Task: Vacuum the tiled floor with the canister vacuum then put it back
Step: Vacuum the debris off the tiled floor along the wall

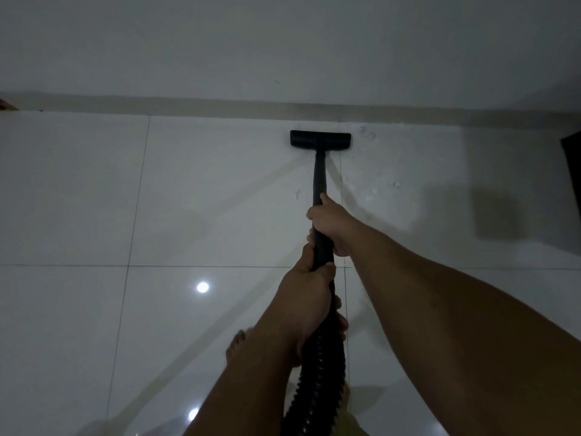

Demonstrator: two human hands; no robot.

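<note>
A black vacuum wand [320, 174] runs from my hands forward to a flat black floor nozzle [320, 140], which rests on the white tiled floor [204, 190] close to the wall's skirting. My right hand [330, 225] grips the wand higher up the tube. Below it, my left hand [309, 297] is closed around the wand's lower end where the ribbed black hose [320, 379] begins. The hose drops down out of view at the bottom. The canister is not in view. White specks of debris [374, 180] lie on the tile right of the nozzle.
A plain wall [283, 51] with a beige skirting strip [188, 103] bounds the floor ahead. A dark object [573, 158] juts in at the right edge. My bare feet [237, 344] stand on the tiles under my arms. Ceiling lights reflect on the glossy floor.
</note>
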